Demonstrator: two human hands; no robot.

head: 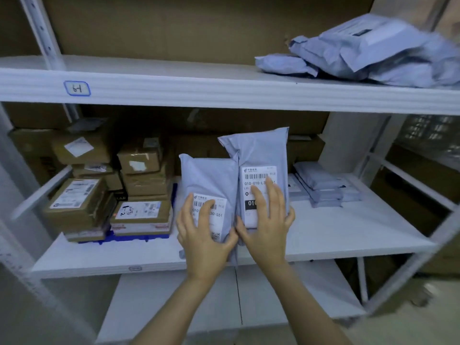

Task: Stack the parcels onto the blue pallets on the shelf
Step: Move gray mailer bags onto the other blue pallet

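Note:
Two grey-blue mailer parcels with white barcode labels stand side by side at the front of the middle shelf (336, 232). My left hand (202, 237) grips the shorter left parcel (206, 178) at its lower end, fingers over its label. My right hand (267, 222) holds the taller right parcel (261, 155), fingers spread over its label and thumb wrapped round its left edge. A blue pallet (139, 237) shows under the stacked cardboard boxes (142, 185) to the left. Whether a pallet lies beneath the two parcels is hidden.
A low stack of flat grey mailers (323, 188) lies at the right of the middle shelf. Several grey mailers (368, 53) are heaped at the right of the upper shelf (174, 83). White uprights frame the rack; a lower shelf (273, 295) sits below my arms.

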